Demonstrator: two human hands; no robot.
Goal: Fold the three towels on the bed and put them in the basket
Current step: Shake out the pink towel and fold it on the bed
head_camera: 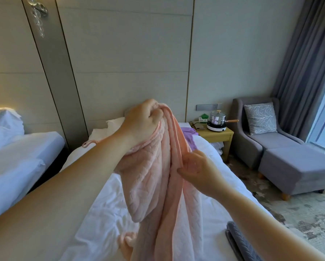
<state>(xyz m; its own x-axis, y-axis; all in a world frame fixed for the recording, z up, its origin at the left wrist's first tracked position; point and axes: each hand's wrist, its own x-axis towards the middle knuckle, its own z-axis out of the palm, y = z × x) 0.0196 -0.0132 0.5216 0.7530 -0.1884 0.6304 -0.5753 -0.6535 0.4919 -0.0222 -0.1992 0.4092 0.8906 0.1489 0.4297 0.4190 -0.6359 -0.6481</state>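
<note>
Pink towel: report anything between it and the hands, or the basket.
Nothing: the left hand grips the pink towel at its top, the right hand pinches its edge. The basket is out of view.

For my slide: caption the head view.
A person's left hand and right hand hold a pink towel over the bed.

The hanging pink towel [154, 185] blocks the middle. The sheet [101, 213] lies open at seven o'clock; a grey towel [239, 243] crowds five.
</note>
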